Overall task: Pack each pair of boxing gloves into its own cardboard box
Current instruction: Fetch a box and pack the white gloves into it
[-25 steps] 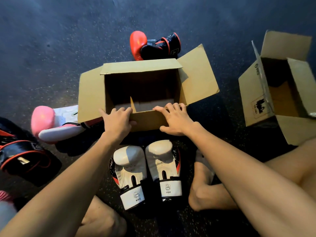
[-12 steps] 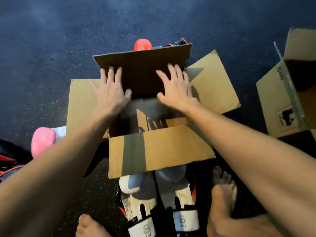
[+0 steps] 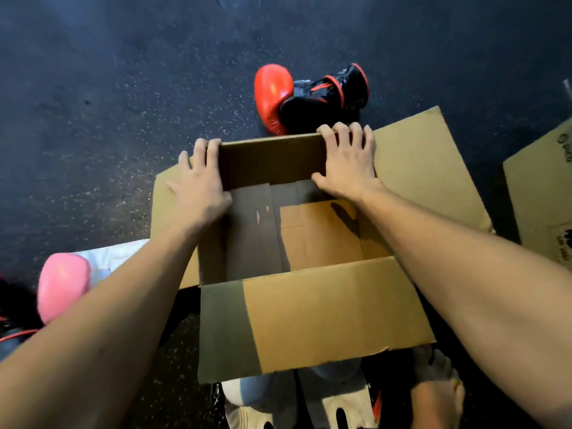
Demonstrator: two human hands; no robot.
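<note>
Two bare hands work the far flap (image 3: 272, 159) of an open cardboard box (image 3: 309, 243) standing on the dark speckled floor (image 3: 108, 88). Left hand (image 3: 198, 187) lies flat, fingers spread, over the flap's left end at about 10 o'clock from the box's middle; fingertips curl just over the top edge, thumb lower along the box corner. Right hand (image 3: 346, 162) presses on the flap's right end at about 1 o'clock, four fingers hooked over the edge, thumb stretched inward along the fold. Neither grip closes around anything: both are spread wide, palms against cardboard.

Box interior shows only bare bottom panels, half in shadow. Near flap (image 3: 315, 317) folded outward toward the person; right flap (image 3: 433, 174) lies splayed at 3 o'clock; left flap (image 3: 164, 212) partly hidden under the left forearm.

Gloves all outside the box:
- red-and-black boxing gloves (image 3: 309, 97) on the floor at 12 o'clock, just beyond the far flap, close to the right fingertips.
- pink-and-white boxing glove (image 3: 65, 289) at 8 o'clock, beside the left forearm.
- white boxing gloves (image 3: 309, 400) at 6 o'clock, partly under the near flap.
- dark glove with red trim (image 3: 12, 332) at the left edge, mostly cut off.

Second cardboard box (image 3: 541, 193) at 3 o'clock, cropped by the frame. Bare foot (image 3: 436, 394) at 5 o'clock.
</note>
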